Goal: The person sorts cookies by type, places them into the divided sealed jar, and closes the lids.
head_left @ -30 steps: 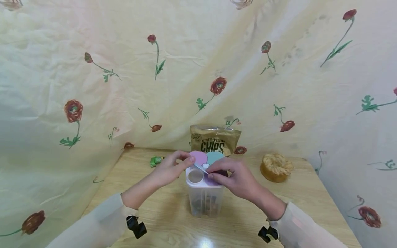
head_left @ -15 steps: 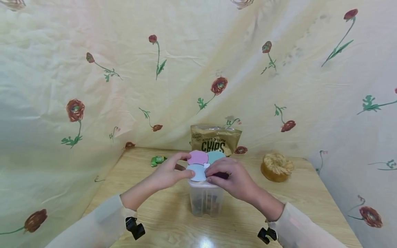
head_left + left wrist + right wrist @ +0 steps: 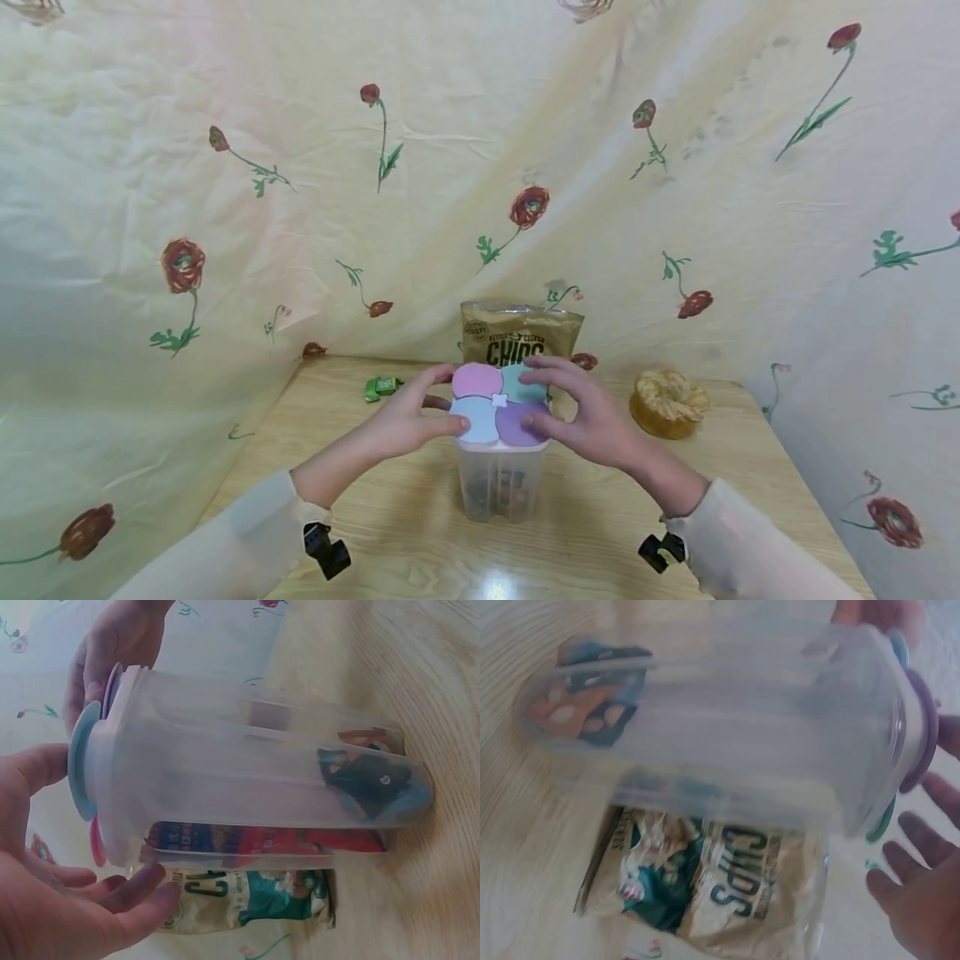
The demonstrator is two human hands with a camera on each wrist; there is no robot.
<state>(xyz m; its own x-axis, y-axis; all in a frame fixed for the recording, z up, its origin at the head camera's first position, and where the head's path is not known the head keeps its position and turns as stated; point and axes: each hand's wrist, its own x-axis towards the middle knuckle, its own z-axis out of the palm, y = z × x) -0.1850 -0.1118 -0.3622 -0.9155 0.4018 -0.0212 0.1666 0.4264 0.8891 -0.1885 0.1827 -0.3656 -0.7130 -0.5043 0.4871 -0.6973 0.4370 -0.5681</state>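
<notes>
A tall clear plastic storage container (image 3: 497, 483) stands upright at the table's middle. Its white top bears four-part flip lids, all lying down: pink (image 3: 477, 380), teal (image 3: 522, 383), light blue (image 3: 476, 418) and purple (image 3: 522, 424). Small wrapped packets (image 3: 367, 780) show through its walls. With the thumb on the light blue lid and curved fingers along the side, my left hand (image 3: 405, 415) holds the container's top. My right hand (image 3: 581, 414) is spread over the right side, thumb at the purple lid, fingers near the teal one; in the right wrist view its fingers are loosely extended.
Behind the container leans a gold chips bag (image 3: 517, 329) against the flowered cloth (image 3: 420, 208). A small green packet (image 3: 383, 388) lies to the left. To the right sits a round bread loaf (image 3: 667, 406) on the wooden table (image 3: 600, 525).
The light blue lid, tilted up a second ago, has come down flat over its round opening. My right hand has let go near the centre and moved right, its fingers spreading.
</notes>
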